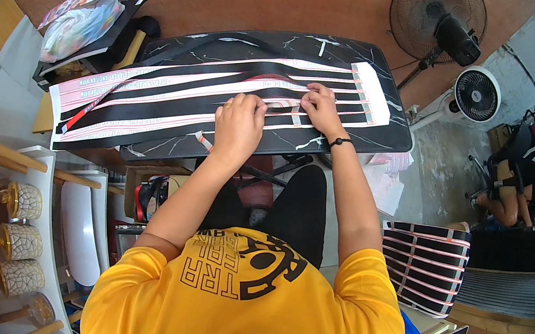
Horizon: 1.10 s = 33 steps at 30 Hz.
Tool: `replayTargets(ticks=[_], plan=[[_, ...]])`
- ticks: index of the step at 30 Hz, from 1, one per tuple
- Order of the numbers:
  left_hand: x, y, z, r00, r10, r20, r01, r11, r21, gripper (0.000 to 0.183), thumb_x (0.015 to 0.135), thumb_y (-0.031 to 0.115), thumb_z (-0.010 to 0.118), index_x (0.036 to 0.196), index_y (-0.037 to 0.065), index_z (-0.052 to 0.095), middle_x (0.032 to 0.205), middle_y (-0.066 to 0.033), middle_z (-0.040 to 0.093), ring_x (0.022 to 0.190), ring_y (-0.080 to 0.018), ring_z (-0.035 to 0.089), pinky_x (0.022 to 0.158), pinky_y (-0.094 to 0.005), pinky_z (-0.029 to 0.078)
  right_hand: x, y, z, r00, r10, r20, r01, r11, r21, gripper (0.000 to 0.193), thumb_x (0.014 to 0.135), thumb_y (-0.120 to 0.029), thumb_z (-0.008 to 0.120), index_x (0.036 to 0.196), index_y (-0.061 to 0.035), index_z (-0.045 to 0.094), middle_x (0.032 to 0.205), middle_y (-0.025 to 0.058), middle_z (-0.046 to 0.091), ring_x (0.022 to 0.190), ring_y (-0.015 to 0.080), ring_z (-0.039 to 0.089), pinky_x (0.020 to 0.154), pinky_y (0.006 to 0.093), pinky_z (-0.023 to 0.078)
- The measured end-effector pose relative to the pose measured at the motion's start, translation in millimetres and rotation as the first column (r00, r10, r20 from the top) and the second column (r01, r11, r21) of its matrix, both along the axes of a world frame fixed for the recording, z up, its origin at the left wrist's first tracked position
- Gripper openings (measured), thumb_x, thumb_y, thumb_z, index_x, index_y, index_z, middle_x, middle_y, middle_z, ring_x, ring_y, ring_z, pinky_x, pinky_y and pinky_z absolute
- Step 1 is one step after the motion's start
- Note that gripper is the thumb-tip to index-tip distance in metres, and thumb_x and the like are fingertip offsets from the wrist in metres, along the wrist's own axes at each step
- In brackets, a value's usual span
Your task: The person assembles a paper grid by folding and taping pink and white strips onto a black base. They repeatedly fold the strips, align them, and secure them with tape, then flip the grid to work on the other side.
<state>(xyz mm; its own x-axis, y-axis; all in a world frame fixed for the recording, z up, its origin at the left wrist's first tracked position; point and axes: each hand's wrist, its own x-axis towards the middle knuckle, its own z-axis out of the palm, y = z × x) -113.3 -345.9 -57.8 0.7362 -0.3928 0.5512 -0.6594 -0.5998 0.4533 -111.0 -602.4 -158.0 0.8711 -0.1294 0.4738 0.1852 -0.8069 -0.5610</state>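
Pink-and-white strip (pixel 282 104) over black table (pixel 395 135), between hands, long axis roughly 8:30–2:30. Left hand (pixel 239 126): strip at 3 o'clock; right hand (pixel 320 111): at 8. Both similarly near, fingers curled; pinch can't tell.

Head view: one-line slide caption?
Left hand and right hand side by side at long pink-and-white strips laid along a black, marble-patterned table.

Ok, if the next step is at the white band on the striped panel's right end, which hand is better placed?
Probably the right hand: it is nearer that white band, toward the right of the striped panel. The left hand is farther left, with the right in between.
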Motion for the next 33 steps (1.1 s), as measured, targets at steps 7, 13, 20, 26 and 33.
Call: replayTargets(ticks=[7,13,20,26,33], plan=[[-48,14,5,0.973,-0.179,-0.148,0.203,0.965,0.164,0.013,0.091,0.018,0.062,0.089,0.005,0.066,0.087,-0.0119,0.064,0.087,-0.0328,0.063,0.079,-0.0450,0.043,7,13,-3,0.981,-0.192,-0.028,0.188,0.977,-0.106,0.014,0.085,-0.021,0.068,0.087,-0.0075,0.073,0.111,0.0092,0.060,0.109,0.0343,0.053,0.098,0.0457,0.042],[-66,32,26,0.975,-0.181,-0.127,0.194,0.976,0.098,0.011,0.091,0.018,0.064,0.091,0.007,0.066,0.087,-0.0104,0.063,0.088,-0.0318,0.062,0.079,-0.0442,0.042,6,15,-6,0.969,-0.246,-0.032,0.243,0.966,-0.088,0.015,0.086,-0.021,0.069,0.085,-0.0068,0.072,0.110,0.0079,0.061,0.111,0.0334,0.054,0.099,0.0445,0.042],[-57,44,40,0.994,-0.097,-0.052,0.101,0.992,0.076,0.010,0.090,0.018,0.066,0.091,0.008,0.065,0.081,-0.0071,0.059,0.079,-0.0275,0.059,0.076,-0.0413,0.041,-2,-1,5,0.995,0.007,0.101,-0.040,0.945,0.325,0.014,0.089,-0.016,0.065,0.091,-0.0068,0.075,0.119,0.0142,0.063,0.115,0.0329,0.056,0.099,0.0409,0.043],[-48,45,36,0.995,-0.064,-0.072,0.066,0.997,0.033,0.010,0.090,0.018,0.066,0.091,0.008,0.066,0.077,-0.0067,0.056,0.077,-0.0261,0.058,0.073,-0.0399,0.040,-35,1,8,0.996,0.065,-0.054,-0.063,0.998,0.026,0.013,0.081,-0.024,0.074,0.089,-0.0141,0.076,0.130,0.0122,0.059,0.123,0.0324,0.050,0.105,0.0458,0.035],[-88,52,42,0.913,-0.348,-0.214,0.373,0.924,0.088,0.008,0.089,0.017,0.065,0.089,0.009,0.067,0.077,-0.0055,0.059,0.080,-0.0268,0.060,0.074,-0.0405,0.038,-28,11,4,0.989,-0.130,-0.076,0.122,0.988,-0.099,0.014,0.082,-0.020,0.072,0.084,-0.0076,0.067,0.124,0.0101,0.060,0.119,0.0333,0.051,0.102,0.0443,0.038]])
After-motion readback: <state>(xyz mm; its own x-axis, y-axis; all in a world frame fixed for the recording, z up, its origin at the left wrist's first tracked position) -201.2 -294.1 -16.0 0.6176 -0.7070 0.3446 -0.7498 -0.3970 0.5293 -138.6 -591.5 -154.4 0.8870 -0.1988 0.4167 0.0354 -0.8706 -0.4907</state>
